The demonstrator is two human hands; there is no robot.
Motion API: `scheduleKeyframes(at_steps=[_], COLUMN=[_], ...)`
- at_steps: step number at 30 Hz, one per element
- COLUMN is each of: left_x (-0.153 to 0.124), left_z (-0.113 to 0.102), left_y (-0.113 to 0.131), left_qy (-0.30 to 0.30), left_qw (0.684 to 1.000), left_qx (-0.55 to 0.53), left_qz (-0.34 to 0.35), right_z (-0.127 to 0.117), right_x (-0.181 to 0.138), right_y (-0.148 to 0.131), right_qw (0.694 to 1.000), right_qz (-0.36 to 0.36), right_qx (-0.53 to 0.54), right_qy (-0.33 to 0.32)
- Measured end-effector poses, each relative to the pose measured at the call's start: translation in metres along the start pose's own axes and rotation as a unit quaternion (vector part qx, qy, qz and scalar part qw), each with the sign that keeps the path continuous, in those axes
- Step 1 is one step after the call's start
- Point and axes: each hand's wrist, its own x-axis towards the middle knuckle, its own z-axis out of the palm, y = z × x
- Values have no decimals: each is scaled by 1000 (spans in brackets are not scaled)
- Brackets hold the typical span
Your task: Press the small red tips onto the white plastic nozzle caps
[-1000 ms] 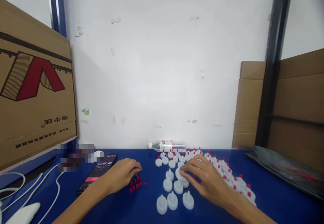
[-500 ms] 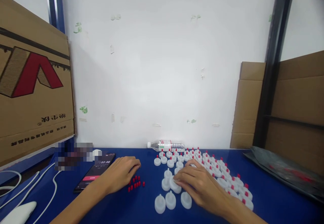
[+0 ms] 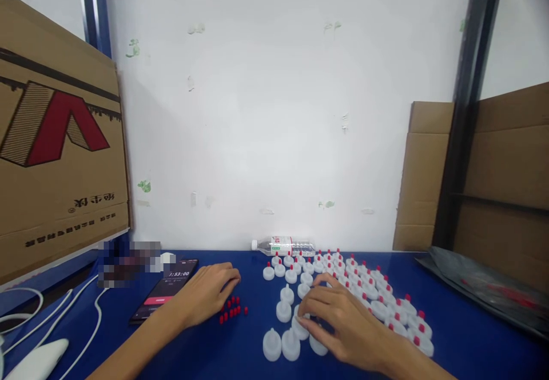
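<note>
My right hand [image 3: 338, 314] bends over the white pieces, thumb and fingertips closed around a squat, round white plastic nozzle cap [image 3: 299, 327]. More white nozzle caps with bare tips, such as one cap [image 3: 271, 345] at the front, stand close by. To the right and behind, many white caps wear small red tips [image 3: 417, 341]. My left hand [image 3: 217, 285] hovers at the left with curled fingers drawn together; whatever is between them is hidden. Just below its fingertips lies a small group of loose red tips [image 3: 232, 312] on the blue table.
A clear plastic bottle [image 3: 283, 246] lies along the wall. At the left are a phone [image 3: 165, 291], white cables [image 3: 98, 317], a white device [image 3: 40, 361] and a large cardboard box [image 3: 64, 139]. A grey plastic bag [image 3: 484, 294] lies at the right by cardboard sheets [image 3: 422, 179].
My right hand has shifted slightly towards me with the white nozzle cap, now covering part of another cap. My left hand stays nearly still. The whole view has moved a little.
</note>
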Motion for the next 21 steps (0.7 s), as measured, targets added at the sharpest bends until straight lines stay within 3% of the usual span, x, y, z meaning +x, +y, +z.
scheduleKeyframes(at_steps=[15, 21], left_x=[-1, -1], left_z=[2, 2], left_y=[-1, 0], left_qy=[-2, 8], left_qw=[1000, 1000], left_qx=[8, 4], left_qz=[3, -4], right_z=[5, -8], right_x=[-1, 3], right_y=[-2, 1], right_qw=[999, 999], right_qz=[5, 36], right_qx=[2, -19], right_qy=[-39, -31])
